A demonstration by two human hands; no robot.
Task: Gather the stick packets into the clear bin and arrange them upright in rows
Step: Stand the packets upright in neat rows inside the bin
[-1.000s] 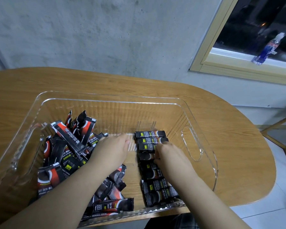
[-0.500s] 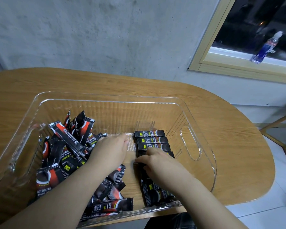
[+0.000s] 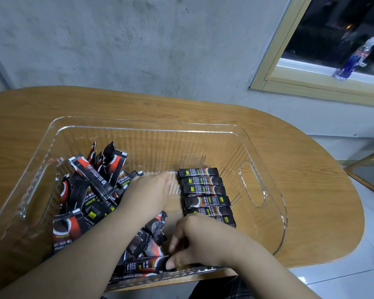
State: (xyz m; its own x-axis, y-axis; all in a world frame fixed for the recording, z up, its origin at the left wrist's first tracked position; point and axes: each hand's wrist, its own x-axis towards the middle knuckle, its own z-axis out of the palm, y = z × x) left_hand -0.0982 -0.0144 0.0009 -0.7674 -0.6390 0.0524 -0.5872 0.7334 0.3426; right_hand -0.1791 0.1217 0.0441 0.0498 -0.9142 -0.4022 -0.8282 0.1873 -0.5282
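Observation:
The clear bin [image 3: 266,152] stands on the wooden table. A loose heap of black and red stick packets [image 3: 91,190] fills its left half. A neat row of black packets [image 3: 203,190] runs front to back on the right side of the floor. My left hand [image 3: 147,193] rests against the heap's right edge with curled fingers; what it holds is hidden. My right hand [image 3: 194,242] is at the bin's near wall, its fingertips pinching the end of a single packet [image 3: 145,266] that lies flat there.
The wooden table [image 3: 311,169] has a rounded right end, with grey floor tiles beyond it. A concrete wall stands behind. A plastic bottle [image 3: 352,59] stands on the window sill at the upper right. A chair leg [image 3: 365,160] shows at the right.
My right hand has left the tidy row and moved toward me and left, down to a packet at the bin's near wall. My left hand has stayed by the heap.

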